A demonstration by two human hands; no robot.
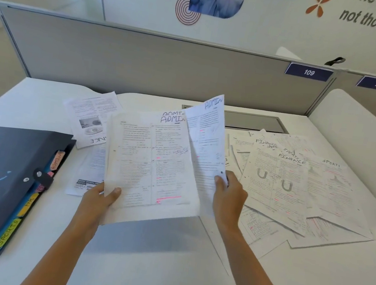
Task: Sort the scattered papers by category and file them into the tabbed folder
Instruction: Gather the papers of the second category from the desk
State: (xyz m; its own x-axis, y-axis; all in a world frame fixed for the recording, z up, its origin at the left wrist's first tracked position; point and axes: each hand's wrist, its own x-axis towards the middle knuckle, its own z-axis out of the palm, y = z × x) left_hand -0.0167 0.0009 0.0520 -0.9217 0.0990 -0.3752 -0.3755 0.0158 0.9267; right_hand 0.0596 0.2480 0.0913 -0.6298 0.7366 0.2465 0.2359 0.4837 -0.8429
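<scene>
The white desk (pixel 166 270) fills the lower frame, backed by a grey partition (pixel 145 61) across the upper half. At lower left lies the dark tabbed folder (pixel 0 178), closed, its labelled edge turned toward the centre, probably so the categories can be read while sorting. Unsorted papers (pixel 294 191) marked FINANCE and SPORTS fan out overlapping at centre right, and a few more (pixel 90 118) lie at centre left. Lifted above the desk at centre is the ADMIN stack (pixel 151 161), the left hand (pixel 97 200) pinching its lower left corner, thumb on top. The right hand (pixel 228 197) grips a single ADMIN sheet (pixel 208 140) by its lower edge, tilted beside the stack, seemingly to join it. The folder's snap strap (pixel 43 177) looks fastened and would need undoing before filing behind the ADMIN tab (pixel 57 160).
</scene>
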